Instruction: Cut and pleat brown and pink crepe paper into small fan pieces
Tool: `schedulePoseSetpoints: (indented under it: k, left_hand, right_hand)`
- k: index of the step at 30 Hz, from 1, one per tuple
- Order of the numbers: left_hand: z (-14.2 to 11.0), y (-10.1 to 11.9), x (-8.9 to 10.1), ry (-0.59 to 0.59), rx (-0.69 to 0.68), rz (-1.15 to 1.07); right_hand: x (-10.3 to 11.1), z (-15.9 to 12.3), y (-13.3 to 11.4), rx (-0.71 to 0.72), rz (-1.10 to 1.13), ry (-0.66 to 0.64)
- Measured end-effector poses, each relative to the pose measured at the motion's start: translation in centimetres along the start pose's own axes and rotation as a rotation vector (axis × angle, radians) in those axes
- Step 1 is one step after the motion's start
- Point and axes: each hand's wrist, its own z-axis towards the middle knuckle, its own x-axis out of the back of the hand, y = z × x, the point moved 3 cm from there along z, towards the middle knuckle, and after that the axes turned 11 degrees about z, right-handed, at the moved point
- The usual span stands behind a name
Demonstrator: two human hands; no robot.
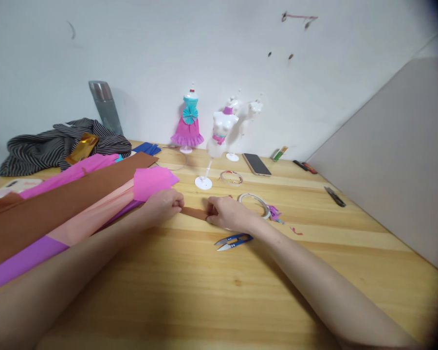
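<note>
A narrow brown paper strip (pixel 194 212) stretches between my two hands, low over the wooden table. My left hand (pixel 165 204) is closed on its left end, and my right hand (pixel 226 212) pinches the right end. Just in front of the right hand lie blue-handled thread snips (pixel 233 240), blades pointing left. Behind that hand is a white tape roll (pixel 254 197), partly hidden by it. A small white mannequin (pixel 219 133) with a pink collar and a pink-and-teal waist band stands on a round base beyond my hands.
Sheets of brown paper (pixel 73 197), pink paper (pixel 153 183) and purple paper lie at left. Farther back are a striped cloth (pixel 40 148), a bottle (pixel 105 107), a dressed mannequin (pixel 189 116), a phone (pixel 256 164) and a clear ring (pixel 231 178). A cutter (pixel 335 196) lies at right.
</note>
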Motion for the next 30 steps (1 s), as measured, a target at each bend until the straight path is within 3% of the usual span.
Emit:
schedulePoseSetpoints:
  k: [12, 21, 30]
  left_hand:
    - [-0.2, 0.5, 0.1, 0.051, -0.098, 0.161]
    - [-0.6, 1.9, 1.1, 0.097, -0.179, 0.401]
    - [0.0, 0.2, 1.7, 0.123, -0.227, 0.363]
  right_hand:
    - [0.4, -0.3, -0.8, -0.031, -0.065, -0.037]
    - [0.3, -0.6, -1.2, 0.059, -0.183, -0.003]
    - [1.1, -0.3, -0.3, 0.202, -0.165, 0.046]
